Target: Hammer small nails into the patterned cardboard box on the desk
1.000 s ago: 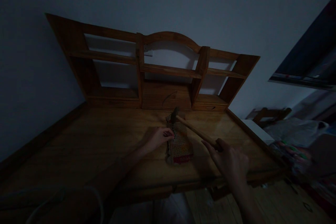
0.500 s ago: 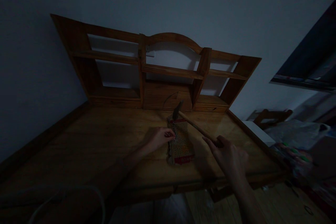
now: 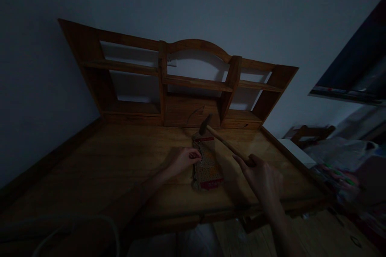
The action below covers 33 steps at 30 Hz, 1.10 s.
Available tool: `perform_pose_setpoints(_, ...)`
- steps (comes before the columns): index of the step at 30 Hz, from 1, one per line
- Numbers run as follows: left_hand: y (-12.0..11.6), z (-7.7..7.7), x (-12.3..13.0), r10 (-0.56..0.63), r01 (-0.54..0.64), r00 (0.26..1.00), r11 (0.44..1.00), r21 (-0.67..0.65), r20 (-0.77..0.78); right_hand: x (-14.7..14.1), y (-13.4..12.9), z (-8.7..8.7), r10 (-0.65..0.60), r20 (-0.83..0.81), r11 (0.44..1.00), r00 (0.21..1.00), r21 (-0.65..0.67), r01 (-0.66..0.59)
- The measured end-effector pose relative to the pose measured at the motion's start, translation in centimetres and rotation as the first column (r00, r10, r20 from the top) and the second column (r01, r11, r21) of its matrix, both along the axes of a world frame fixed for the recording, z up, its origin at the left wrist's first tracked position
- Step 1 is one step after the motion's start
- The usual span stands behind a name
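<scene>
My right hand [image 3: 261, 176] grips the lower part of a hammer's [image 3: 224, 142] wooden handle. The dark metal hammer head [image 3: 205, 124] hangs over the far end of a flattened piece of patterned cardboard [image 3: 209, 160] with red bands. Over the cardboard's left edge, my left hand [image 3: 187, 158] is closed in a pinch, thumb and finger together. Whatever sits between those fingertips is too small and dark to make out. Beneath both hands lies the wooden desk top [image 3: 129, 148].
A wooden shelf unit [image 3: 197, 83] with open compartments rises at the desk's back, against the wall. To the right stand a white box [image 3: 297, 152], a wooden chair [image 3: 313, 131] and plastic bags [image 3: 340, 154]. A pale cable [image 3: 111, 221] crosses the lower left. The room is dim.
The hammer head is slightly higher and a little to the right. My left hand keeps its pinch at the cardboard's edge.
</scene>
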<state>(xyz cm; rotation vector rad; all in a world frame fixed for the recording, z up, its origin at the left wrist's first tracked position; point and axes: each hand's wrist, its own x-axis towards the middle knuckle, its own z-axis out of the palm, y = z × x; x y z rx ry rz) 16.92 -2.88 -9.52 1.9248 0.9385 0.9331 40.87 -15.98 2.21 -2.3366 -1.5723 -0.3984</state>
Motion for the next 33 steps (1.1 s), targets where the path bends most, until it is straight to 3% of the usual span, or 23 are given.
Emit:
perform_pose_setpoints(5,0.2,-0.2,0.1,0.006,-0.006,1.000,1.000,0.006,0.013,-0.3,0.2,-0.8,0.058,0.024,0.995,0.998,-0.078,-0.056)
perform_pose_setpoints(14,0.2,-0.4,0.1,0.017,-0.017,1.000,1.000,0.006,-0.001,-0.2,1.0,-0.3,0.005,-0.010,1.000,1.000,0.019,-0.005)
perform_pose_setpoints(20,0.4,-0.8,0.3,0.039,-0.038,0.999,0.999,-0.025,0.011,-0.3,1.9,-1.1,0.032,-0.051,0.995,0.998,-0.088,-0.036)
perform_pose_setpoints(24,0.3,-0.6,0.2,0.000,0.000,1.000,0.999,-0.036,0.015,0.3,1.9,-1.5,0.029,-0.052,0.997,0.998,-0.072,-0.033)
perform_pose_setpoints(29,-0.2,0.6,0.2,0.019,-0.019,1.000,0.999,-0.026,-0.002,1.7,2.1,-1.8,0.024,-0.082,1.000,0.996,0.007,-0.024)
perform_pose_setpoints(33,-1.1,3.1,-0.3,0.128,-0.125,0.992,0.984,0.130,-0.016,3.2,4.0,-2.1,0.021,-0.129,0.991,0.991,0.136,-0.004)
